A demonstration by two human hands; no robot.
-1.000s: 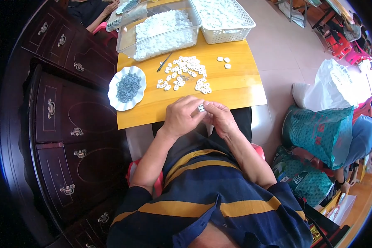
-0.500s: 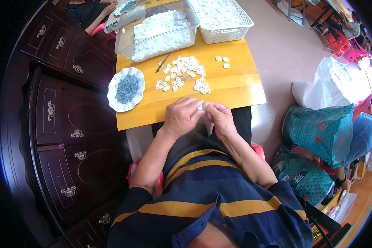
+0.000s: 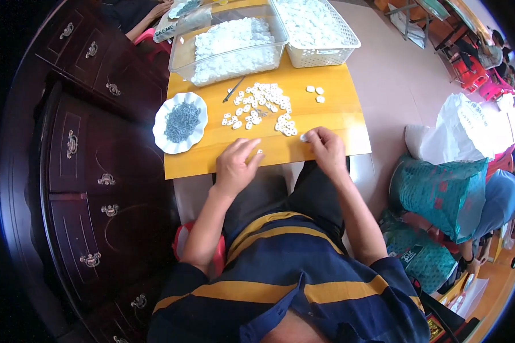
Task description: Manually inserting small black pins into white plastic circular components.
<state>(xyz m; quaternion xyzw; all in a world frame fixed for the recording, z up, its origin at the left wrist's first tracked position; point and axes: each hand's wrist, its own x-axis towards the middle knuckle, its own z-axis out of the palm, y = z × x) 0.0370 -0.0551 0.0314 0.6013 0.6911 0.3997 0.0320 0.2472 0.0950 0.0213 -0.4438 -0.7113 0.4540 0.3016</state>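
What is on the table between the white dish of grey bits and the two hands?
In the head view, only bare yellow table lies between the dish and the left hand; the right hand is farther right.

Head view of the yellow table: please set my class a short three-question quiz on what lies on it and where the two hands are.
1. True or false: the white scalloped dish holds small grey pieces.
2. Which hand is at the small white piece on the table's front edge? A) left hand B) right hand
3. Fill in: the loose white pieces lie between the dish and the ____ hand's side of the yellow table.

Key: 1 true. 2 B, its fingertips rest on a white piece; whether it grips it is unclear. 3 right.
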